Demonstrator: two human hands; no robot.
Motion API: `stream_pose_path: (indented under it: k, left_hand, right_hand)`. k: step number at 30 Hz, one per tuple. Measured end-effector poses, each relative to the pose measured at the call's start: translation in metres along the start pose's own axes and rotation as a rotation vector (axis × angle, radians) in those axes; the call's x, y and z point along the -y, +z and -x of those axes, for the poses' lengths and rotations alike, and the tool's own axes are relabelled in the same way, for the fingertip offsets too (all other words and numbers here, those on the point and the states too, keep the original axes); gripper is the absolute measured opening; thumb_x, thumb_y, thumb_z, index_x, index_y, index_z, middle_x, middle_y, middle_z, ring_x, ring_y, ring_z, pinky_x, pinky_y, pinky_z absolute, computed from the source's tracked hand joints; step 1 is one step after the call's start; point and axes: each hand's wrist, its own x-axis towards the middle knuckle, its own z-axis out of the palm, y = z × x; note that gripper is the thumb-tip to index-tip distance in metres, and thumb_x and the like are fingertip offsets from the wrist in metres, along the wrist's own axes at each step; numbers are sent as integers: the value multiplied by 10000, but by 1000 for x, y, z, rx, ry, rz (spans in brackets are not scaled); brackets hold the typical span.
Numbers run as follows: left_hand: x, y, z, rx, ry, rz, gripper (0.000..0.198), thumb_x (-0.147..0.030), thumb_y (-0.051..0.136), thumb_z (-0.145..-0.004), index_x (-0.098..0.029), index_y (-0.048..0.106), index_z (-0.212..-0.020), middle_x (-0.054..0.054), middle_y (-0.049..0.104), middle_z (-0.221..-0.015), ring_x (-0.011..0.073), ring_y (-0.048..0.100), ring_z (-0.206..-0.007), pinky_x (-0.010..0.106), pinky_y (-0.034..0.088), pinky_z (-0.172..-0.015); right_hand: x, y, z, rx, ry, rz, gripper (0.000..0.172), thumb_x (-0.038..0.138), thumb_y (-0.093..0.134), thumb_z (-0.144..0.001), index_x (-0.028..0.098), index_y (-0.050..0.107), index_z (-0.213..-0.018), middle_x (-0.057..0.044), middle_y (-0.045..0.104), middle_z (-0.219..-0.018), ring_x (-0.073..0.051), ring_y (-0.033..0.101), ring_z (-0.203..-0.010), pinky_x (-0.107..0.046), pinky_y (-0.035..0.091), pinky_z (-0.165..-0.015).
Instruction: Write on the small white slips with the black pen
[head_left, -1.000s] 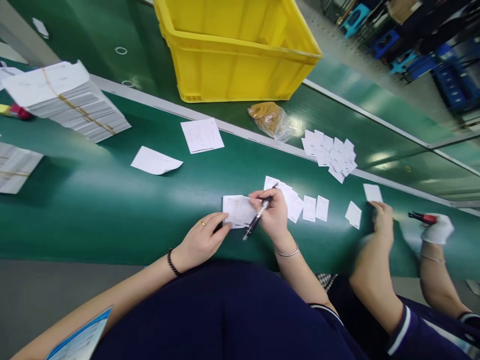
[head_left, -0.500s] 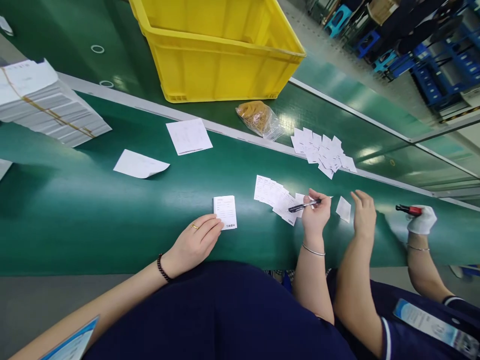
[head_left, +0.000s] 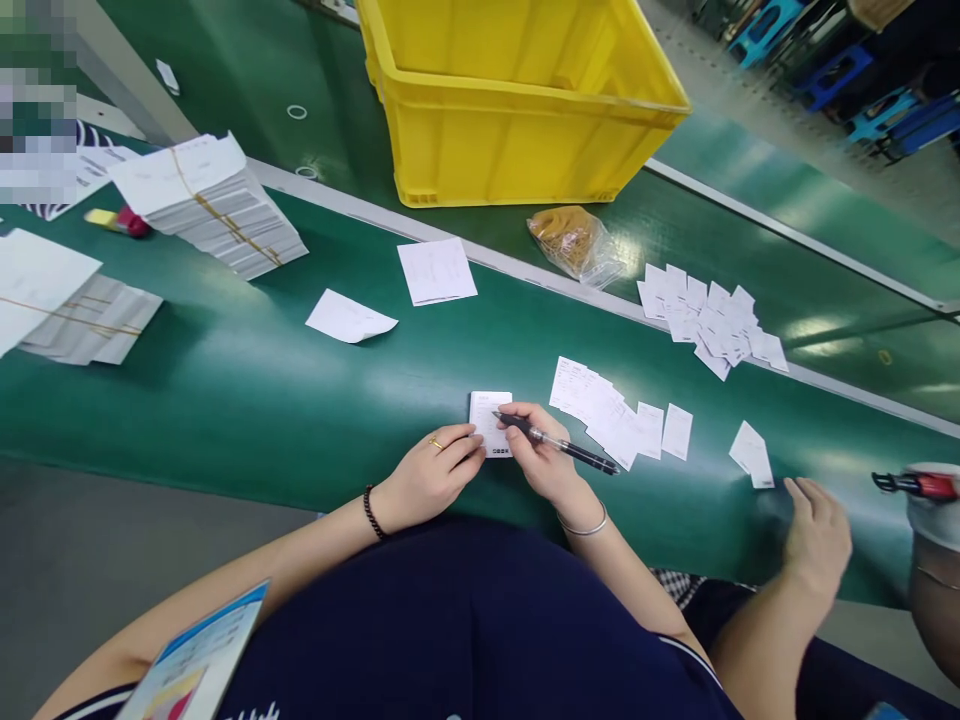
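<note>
A small stack of white printed cards (head_left: 484, 404) lies on the green work surface in front of me. My left hand (head_left: 429, 478) is closed at its left edge, fingertips resting on the lower part of the top card. Between the fingers of my right hand (head_left: 546, 462) is a black pen (head_left: 583, 456). Its tip is over the middle of the top card; whether it touches the paper I cannot tell. To the right of this hand, an overlapping row of white cards (head_left: 589, 398) is spread out.
Beyond stand a yellow crate (head_left: 517, 150) and a bag of rubber bands (head_left: 570, 240). Banded paper stacks (head_left: 232, 215) sit at left, near loose sheets (head_left: 437, 270). Scattered cards (head_left: 720, 320) lie back right. A co-worker's bare hand (head_left: 817, 530) and gloved hand (head_left: 934, 510) are at right.
My right hand has moved left with the pen, from the spread cards to the stack, and the pen now points at it. More single cards lie at right. The view has shifted left.
</note>
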Motion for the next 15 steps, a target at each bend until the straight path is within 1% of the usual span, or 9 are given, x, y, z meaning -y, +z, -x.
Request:
stream_pose_path:
  k: [2,4,6,8,11,15]
  left_hand:
    - [0,0,0,-3,7,-7,163,-39,539,-892,-88,646,-1006,123,688,-1002,239,627,-1056,376,601,-896]
    - [1,0,0,-3,13,-9,159,-36,542,-887,-81,647,-997,128,687,-998,240,628,-1054,376,600,-897]
    - [1,0,1,0,21,-14,162,-36,540,-885,-82,648,-998,128,685,-1004,238,627,-1056,375,598,-903]
    - [2,0,0,4,21,-17,173,-44,527,-894,-98,647,-1006,119,683,-1009,228,624,-1061,371,597,-906]
    - [1,0,0,-1,11,-10,175,-48,519,-901,-108,643,-1009,109,682,-1003,224,618,-1074,364,599,-905]
    - [1,1,1,-11,0,1,161,-47,527,-903,-109,636,-1005,104,680,-1003,224,620,-1070,365,598,-911]
  right_hand:
    - [0,2,-3,5,-22,60,172,243,533,-879,218,623,-1024,-36,726,-852,-172,706,-752,-306,572,-692]
    - [0,4,-5,-20,-25,90,149,237,533,-867,218,616,-989,-27,717,-813,-163,694,-689,-289,562,-641]
    - [0,6,-6,-41,-39,111,111,246,531,-863,218,615,-930,-12,692,-744,-148,652,-607,-274,536,-582]
    - [1,8,-7,-48,-72,136,94,248,528,-861,220,616,-848,1,662,-686,-136,602,-554,-268,511,-553]
    - [0,9,-8,-53,-123,159,115,230,528,-847,223,612,-768,2,654,-670,-136,588,-562,-277,512,-572]
    - [-6,10,-7,-33,-121,176,119,234,543,-845,250,630,-765,-13,669,-687,-166,627,-606,-320,538,-607]
